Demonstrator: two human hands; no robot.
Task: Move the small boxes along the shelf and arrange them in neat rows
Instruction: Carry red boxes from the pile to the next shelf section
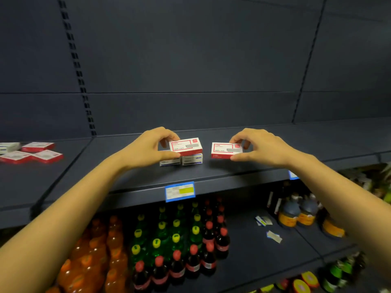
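One red-and-white box (pixel 185 146) is pinched by the left hand (pixel 148 148) atop two lower boxes (pixel 182 160), its twin (pixel 224 150) by fingers (pixel 239 136) of the right hand (pixel 262 148) alongside, likely for alignment.

Price tag (pixel 179 191), soda bottles (pixel 176 238), orange-labelled jugs (pixel 295 215)

Dim, soft focus, wide-angle edge distortion.

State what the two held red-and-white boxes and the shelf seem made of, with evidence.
Left box and right box: probably printed cardboard, matt; sharp folded edges, flat printed faces. Shelf: likely painted sheet metal, dark satin; thin bent front lip, faint sheen.
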